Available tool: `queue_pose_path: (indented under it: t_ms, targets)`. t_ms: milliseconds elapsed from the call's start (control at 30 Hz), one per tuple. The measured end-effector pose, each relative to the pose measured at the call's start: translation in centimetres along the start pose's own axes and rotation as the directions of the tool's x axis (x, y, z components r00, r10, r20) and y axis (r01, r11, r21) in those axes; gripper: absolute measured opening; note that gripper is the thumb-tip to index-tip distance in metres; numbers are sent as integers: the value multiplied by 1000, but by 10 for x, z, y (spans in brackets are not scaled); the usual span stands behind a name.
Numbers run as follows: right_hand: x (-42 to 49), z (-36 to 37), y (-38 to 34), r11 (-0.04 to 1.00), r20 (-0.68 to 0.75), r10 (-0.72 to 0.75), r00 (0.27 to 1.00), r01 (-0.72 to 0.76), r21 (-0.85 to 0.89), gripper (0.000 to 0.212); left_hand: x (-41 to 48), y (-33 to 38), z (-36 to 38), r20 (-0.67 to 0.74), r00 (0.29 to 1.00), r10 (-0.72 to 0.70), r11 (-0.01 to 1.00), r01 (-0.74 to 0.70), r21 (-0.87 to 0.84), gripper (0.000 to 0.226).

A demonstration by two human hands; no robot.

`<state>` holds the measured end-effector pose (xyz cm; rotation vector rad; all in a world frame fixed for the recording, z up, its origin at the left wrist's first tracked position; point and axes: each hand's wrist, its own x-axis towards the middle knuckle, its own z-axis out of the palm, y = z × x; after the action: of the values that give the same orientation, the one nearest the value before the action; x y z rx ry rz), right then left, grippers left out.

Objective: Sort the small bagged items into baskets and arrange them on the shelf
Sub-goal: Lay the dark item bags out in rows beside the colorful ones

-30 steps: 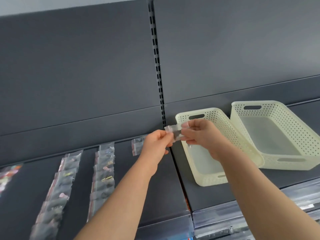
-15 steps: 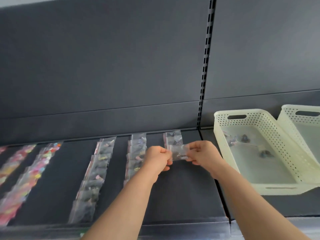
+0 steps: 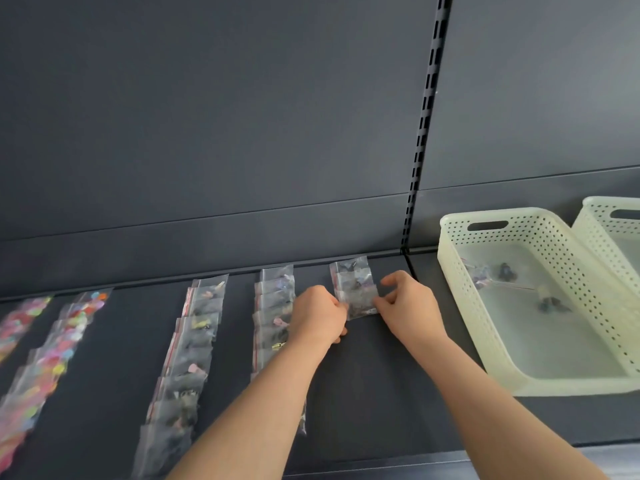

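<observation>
Clear bag (image 3: 360, 302) between left hand (image 3: 318, 315) and right hand (image 3: 410, 308).

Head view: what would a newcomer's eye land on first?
At mid-shelf, the left hand and right hand pinch a small clear plastic bag at the near end of a short row. Long rows of clear bagged items run down the dark grey shelf to their left, the leftmost ones brightly coloured. At right stands a pale yellow perforated plastic basket with a few bags inside.
</observation>
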<state>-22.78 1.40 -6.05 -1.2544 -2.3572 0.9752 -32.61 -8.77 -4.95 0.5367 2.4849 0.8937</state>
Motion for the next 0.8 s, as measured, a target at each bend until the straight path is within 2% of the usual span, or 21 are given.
queue_pose_path:
  t_ms: [167, 267, 367, 467, 633, 800]
  targets:
    - [-2, -5, -2, 998, -15, -20, 1000, 20, -56, 36, 0, 3, -1, -65, 998, 23, 998, -27, -57, 22]
    - [-5, -22, -7, 983, -57, -119, 991, 109, -150, 29, 1, 13, 0, -111, 989, 97, 988, -109, -107, 20]
    - [-10, -51, -12, 942, -160, -225, 961, 173, -288, 21, -9, 39, 3, -71, 984, 165, 977, -173, -127, 16]
    - [-15, -82, -3, 913, -253, -270, 929, 163, -375, 19, -23, 66, 14, -23, 966, 259, 955, -259, -141, 12]
    - [-18, -123, 39, 894, -270, -143, 952, 7, -447, 15, -45, 102, 48, 92, 928, 362, 931, -354, -86, 15]
    - [-3, -154, 78, 874, -269, -69, 961, -72, -480, 30, -55, 125, 67, 53, 921, 385, 922, -387, 31, 28]
